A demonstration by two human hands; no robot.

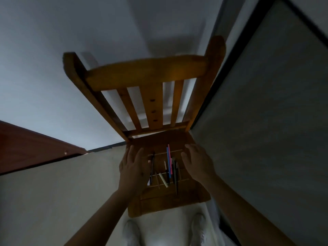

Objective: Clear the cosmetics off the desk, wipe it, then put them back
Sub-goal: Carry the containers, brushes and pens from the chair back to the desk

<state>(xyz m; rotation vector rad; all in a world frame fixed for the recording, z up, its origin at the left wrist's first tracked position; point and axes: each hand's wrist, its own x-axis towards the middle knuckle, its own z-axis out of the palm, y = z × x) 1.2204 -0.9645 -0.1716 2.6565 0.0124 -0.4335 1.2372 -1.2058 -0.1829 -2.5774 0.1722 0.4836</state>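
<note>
Several slim cosmetic pencils point(169, 163) lie loose on the seat of a wooden chair point(170, 196): a blue and a pink one side by side, a black one point(152, 167) at the left, a white stick point(163, 180) and dark brushes near the middle. My left hand point(134, 165) hovers flat over the seat's left side, fingers straight, beside the black pencil. My right hand point(196, 161) is spread over the right side of the seat, fingers relaxed. Neither hand holds anything. The room is dim.
The chair's slatted back point(147, 73) rises in front of me against a white wall. A dark red wooden edge point(35, 146) runs at the left. A dark panel point(266, 103) stands close on the right. Pale floor and my white shoes point(131, 233) lie below.
</note>
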